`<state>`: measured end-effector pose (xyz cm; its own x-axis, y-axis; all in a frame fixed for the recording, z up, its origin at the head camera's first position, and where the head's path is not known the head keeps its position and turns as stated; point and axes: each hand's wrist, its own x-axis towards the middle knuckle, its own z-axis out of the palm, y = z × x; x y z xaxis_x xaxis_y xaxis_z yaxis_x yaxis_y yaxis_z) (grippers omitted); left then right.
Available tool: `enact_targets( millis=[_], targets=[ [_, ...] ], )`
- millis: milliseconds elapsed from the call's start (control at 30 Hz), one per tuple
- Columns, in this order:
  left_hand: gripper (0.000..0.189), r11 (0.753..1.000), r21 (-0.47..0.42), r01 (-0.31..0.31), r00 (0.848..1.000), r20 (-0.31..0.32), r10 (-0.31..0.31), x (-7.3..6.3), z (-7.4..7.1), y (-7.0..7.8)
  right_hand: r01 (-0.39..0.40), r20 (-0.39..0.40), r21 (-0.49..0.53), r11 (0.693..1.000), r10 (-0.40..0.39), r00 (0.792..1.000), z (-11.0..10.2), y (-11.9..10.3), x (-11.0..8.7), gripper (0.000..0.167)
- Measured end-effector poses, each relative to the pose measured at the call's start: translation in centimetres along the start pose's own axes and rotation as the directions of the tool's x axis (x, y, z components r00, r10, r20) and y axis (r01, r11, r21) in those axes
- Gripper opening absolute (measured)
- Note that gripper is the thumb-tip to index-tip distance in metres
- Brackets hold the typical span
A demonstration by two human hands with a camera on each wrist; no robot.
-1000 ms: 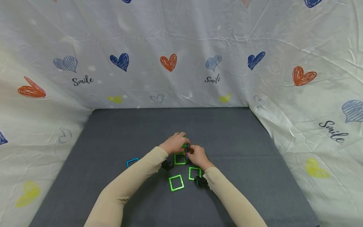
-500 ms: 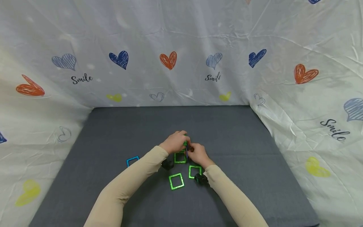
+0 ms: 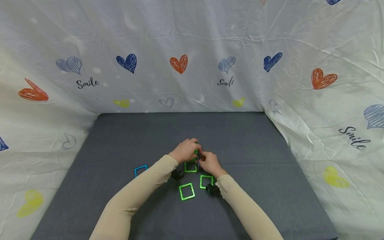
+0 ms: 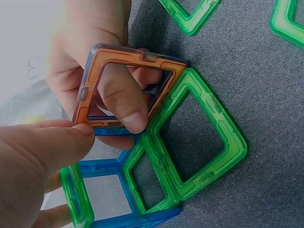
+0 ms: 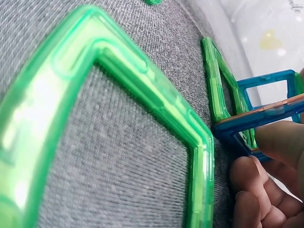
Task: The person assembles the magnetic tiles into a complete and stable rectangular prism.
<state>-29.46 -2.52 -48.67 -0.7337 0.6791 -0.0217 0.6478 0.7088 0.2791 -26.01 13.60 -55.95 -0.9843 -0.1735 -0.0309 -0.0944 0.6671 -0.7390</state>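
Observation:
Both hands meet at a small structure of square magnetic tiles. In the left wrist view, my left hand (image 4: pixel 38 152) pinches the corner of a tilted orange magnetic tile (image 4: pixel 104 57) between thumb and finger. Its lower fingers lie behind a raised green tile (image 4: pixel 78 194). My right hand (image 3: pixel 211 165) grips the orange tile too, thumb across its open middle and fingers behind. Blue shows along that tile's edge. Below it stand blue tiles (image 4: pixel 102 166) on a green tile (image 4: pixel 164 206), which touches another flat green tile (image 4: pixel 228 137).
Two loose green tiles, one nearer (image 3: pixel 187 192) and one beside the right wrist (image 3: pixel 207 176), lie on the grey cloth table (image 3: pixel 144 136). A blue tile (image 3: pixel 140 167) lies left, partly under the left sleeve. A white curtain (image 3: pixel 198 30) surrounds the back and sides.
The head view has shifted slightly. My left fingers sit a little lower over the upright tiles than one second ago; both hands stay at the structure.

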Motion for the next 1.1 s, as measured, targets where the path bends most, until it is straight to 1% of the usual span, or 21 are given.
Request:
enact_targets(
  millis=[133,233,333,500,600,700,767,867,933,967,1000,1033,1100],
  targets=[
    [0.015,1.0,0.006,0.014,1.0,-0.012,-0.014,-0.1,0.2,0.1,0.0,0.008,0.007,1.0,0.0,1.0,0.1,0.0,-0.1,0.018],
    [0.014,0.999,0.02,0.025,1.0,-0.018,-0.024,-0.2,0.3,0.1,0.002,0.014,0.011,1.0,-0.002,1.0,0.2,0.0,-0.1,0.013],
    [0.015,0.999,0.017,0.03,0.999,-0.015,-0.029,-0.3,0.4,0.1,-0.005,0.02,0.01,1.0,0.004,1.0,0.3,-0.1,-0.1,0.008],
    [0.02,1.0,-0.006,0.007,1.0,-0.018,-0.007,-0.5,0.7,-0.2,-0.023,0.017,-0.008,1.0,0.023,1.0,0.4,-0.2,-0.3,0.007],
    [0.027,1.0,0.012,-0.004,0.999,-0.04,0.005,-0.7,0.9,-0.4,-0.019,0.008,-0.034,0.999,0.019,1.0,0.5,-0.2,-0.3,0.008],
    [0.032,1.0,0.027,-0.013,0.995,-0.099,0.016,-1.1,0.8,-0.4,-0.001,0.006,-0.06,0.998,0.001,1.0,0.4,-0.3,-0.1,0.008],
    [0.032,0.999,0.031,-0.024,0.987,-0.16,0.028,-1.6,0.6,-0.2,0.013,0.008,-0.072,0.997,-0.013,1.0,0.2,-0.4,0.1,0.007],
    [0.032,0.998,0.029,-0.059,0.965,-0.254,0.065,-2.6,0.4,0.3,0.015,0.01,-0.081,0.997,-0.015,1.0,-0.1,-0.5,0.4,0.012],
    [0.029,0.996,0.019,-0.085,0.952,-0.295,0.087,-3.5,0.7,0.8,0.002,0.008,-0.086,0.996,-0.001,1.0,-0.2,-0.5,0.5,0.015],
    [0.027,0.996,0.012,-0.092,0.949,-0.302,0.091,-4.0,0.8,1.1,-0.007,0.007,-0.085,0.996,0.008,1.0,-0.3,-0.6,0.6,0.014],
    [0.025,0.995,0.001,-0.096,0.95,-0.299,0.092,-4.6,1.1,1.4,-0.01,0.005,-0.089,0.996,0.01,1.0,-0.4,-0.6,0.6,0.013],
    [0.023,0.995,-0.011,-0.096,0.956,-0.279,0.089,-5.2,1.4,1.7,-0.013,0.003,-0.09,0.996,0.014,1.0,-0.4,-0.6,0.6,0.012],
    [0.021,0.997,-0.029,-0.075,0.976,-0.209,0.067,-6.6,2.2,2.3,-0.01,0.0,-0.09,0.996,0.01,1.0,-0.4,-0.6,0.5,0.005]
  ],
)
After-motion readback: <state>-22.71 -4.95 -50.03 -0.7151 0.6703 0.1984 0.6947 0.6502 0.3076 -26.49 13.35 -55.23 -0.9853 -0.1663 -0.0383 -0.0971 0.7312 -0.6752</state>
